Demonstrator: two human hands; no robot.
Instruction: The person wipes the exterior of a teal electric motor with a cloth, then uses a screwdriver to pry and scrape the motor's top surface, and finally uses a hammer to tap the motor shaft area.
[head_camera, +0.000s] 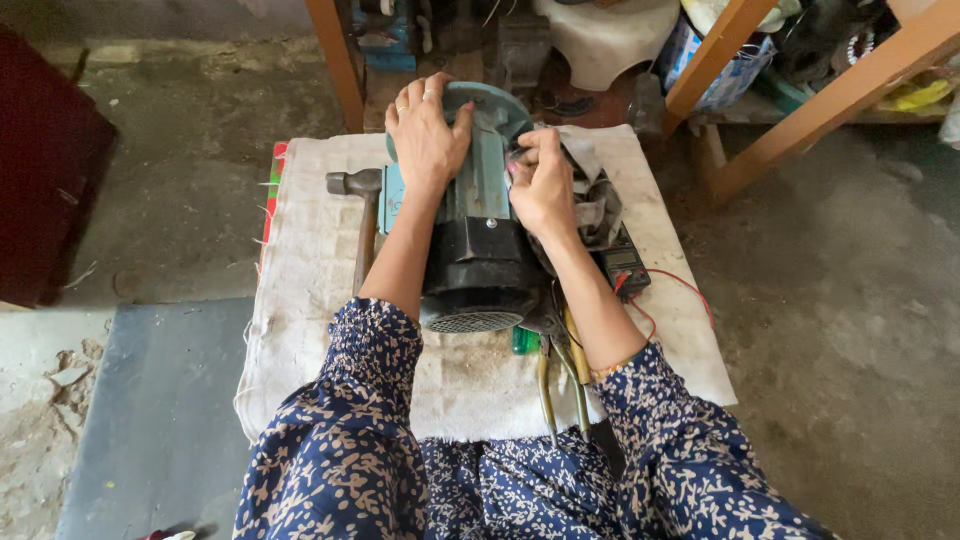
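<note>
White cloth (310, 290) bears teal motor (480, 200) under both hands (428, 135).

My sleeves (340, 450) are navy with a cream floral print. The electric motor (478, 215) is teal, its fan cover black. It sits on an off-white woven cloth (310, 290), red-edged at the left, beside grey rag (598, 205).

A single head-worn camera looks steeply down from above the seated person's lap, facing forward over blue floral-print sleeves (340, 440) to a low table draped in white woven cloth (310, 260). The close view takes in concrete floor (850, 300) and, along the top edge, slanted wooden frame legs (830, 100).
</note>
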